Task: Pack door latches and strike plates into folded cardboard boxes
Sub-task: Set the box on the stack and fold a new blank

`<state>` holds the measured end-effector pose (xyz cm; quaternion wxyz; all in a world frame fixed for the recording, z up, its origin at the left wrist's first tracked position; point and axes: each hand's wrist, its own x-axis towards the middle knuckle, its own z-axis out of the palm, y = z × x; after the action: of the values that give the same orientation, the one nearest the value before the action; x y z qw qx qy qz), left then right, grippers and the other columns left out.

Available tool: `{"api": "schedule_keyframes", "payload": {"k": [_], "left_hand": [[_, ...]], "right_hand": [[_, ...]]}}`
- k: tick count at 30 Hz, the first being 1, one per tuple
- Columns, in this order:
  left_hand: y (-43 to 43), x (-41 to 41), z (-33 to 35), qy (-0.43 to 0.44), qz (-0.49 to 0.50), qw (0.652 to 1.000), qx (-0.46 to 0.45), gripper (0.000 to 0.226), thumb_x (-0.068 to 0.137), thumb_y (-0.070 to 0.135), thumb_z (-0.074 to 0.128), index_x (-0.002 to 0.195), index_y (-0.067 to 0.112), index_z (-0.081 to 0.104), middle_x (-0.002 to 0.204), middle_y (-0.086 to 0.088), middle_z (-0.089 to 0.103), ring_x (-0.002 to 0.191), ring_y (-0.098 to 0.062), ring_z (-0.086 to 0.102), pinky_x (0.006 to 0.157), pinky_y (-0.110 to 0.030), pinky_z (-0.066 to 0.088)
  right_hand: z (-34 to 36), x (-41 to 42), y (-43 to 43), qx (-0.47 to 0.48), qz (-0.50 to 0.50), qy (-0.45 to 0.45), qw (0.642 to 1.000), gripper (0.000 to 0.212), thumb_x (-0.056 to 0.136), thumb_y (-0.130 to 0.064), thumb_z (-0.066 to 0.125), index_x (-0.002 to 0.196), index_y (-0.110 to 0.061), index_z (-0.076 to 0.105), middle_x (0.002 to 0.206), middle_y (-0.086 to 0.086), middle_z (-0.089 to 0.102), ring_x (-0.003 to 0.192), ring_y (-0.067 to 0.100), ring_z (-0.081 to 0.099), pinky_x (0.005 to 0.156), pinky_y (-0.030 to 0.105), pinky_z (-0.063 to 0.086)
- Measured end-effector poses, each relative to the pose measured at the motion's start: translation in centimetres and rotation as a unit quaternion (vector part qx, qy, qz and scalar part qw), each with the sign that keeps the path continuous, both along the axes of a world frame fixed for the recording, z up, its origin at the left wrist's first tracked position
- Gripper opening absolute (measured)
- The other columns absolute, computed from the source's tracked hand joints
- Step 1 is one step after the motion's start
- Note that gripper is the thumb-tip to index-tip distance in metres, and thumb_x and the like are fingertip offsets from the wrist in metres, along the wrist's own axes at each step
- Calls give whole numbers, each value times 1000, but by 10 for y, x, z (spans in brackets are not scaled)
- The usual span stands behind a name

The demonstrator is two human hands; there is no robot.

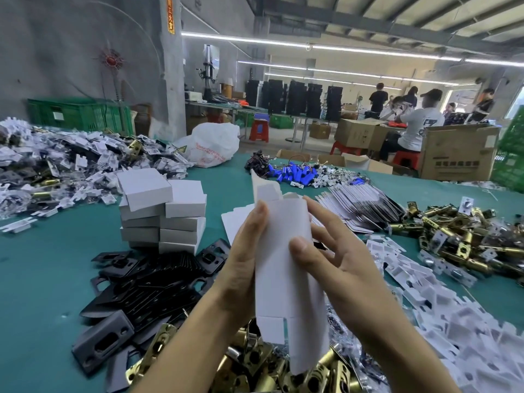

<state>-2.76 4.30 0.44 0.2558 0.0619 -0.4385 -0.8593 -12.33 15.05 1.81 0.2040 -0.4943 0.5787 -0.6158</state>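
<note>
We are holding a white, unfolded cardboard box sleeve (283,282) upright between both hands, above the heap of brass door latches (255,361) at the near edge of the teal table (42,279). Our left hand (241,268) is gripping its left edge, fingers running up along it. Our right hand (334,262) is pinching the right side, thumb pressing on the front panel. Black metal strike plates (158,285) are lying just left, below a stack of folded white boxes (164,217).

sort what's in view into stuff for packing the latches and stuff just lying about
For the job: white box blank held in left hand and right hand, folded boxes, flat blanks, black strike plates, brass latches.

Just lying about: blue cylinders, white plastic bag, green crate, red stool.
</note>
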Motion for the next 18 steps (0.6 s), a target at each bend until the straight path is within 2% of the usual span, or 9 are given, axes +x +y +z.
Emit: {"api": "schedule_keyframes", "payload": {"k": [2,4,6,8,11,14,16,18], "left_hand": [[0,1,0,3,-13,1000,7,84,70,72,63,126,9,68,119,-26,68,100,-37,69,84,-46,60],[1,-1,-1,11,-6,1000,0,88,69,74,69,130,11,65,124,-28,65,107,-38,68,87,-47,59],[3,-2,0,27,-1,1000,-4,97,60,73,78,133,10,63,128,-27,63,112,-39,66,88,-47,58],[3,-2,2,43,6,999,-13,96,60,73,76,133,12,62,132,-24,62,118,-37,64,89,-46,57],[0,0,4,49,13,998,-35,100,62,74,72,138,10,58,135,-22,61,122,-38,61,93,-47,56],[-2,-2,4,32,76,995,-52,114,51,74,81,138,5,55,131,-26,62,120,-44,60,97,-56,53],[0,-5,2,24,121,991,-48,106,58,74,77,136,5,57,129,-27,63,119,-47,60,101,-63,47],[3,-10,0,24,175,983,-57,89,71,74,59,131,8,60,123,-25,67,115,-45,63,101,-66,46]], "right_hand": [[1,-1,1,-3,6,-34,999,60,69,-57,69,126,-65,50,129,-7,64,103,9,70,81,28,58],[2,-2,1,-8,8,-58,998,63,68,-55,70,126,-67,48,124,-3,67,101,16,72,78,33,60],[1,-3,1,-20,17,-71,997,67,71,-48,73,130,-63,45,121,-2,70,98,22,73,76,40,61],[0,-4,1,-45,27,-76,996,70,75,-37,76,130,-63,41,120,-2,71,98,25,73,74,42,61],[-3,-2,1,-72,36,-67,995,80,78,-27,75,132,-66,31,122,-12,69,105,21,71,77,36,60],[-5,3,-3,-72,53,-59,994,84,80,-27,73,138,-62,24,130,-14,64,114,15,67,85,31,58],[-7,6,-4,-60,60,-43,995,81,82,-30,70,144,-55,25,140,-12,56,121,13,62,93,34,56],[-7,7,-6,-46,53,-23,997,82,82,-37,68,147,-54,22,143,-18,51,123,5,58,95,25,53]]}}
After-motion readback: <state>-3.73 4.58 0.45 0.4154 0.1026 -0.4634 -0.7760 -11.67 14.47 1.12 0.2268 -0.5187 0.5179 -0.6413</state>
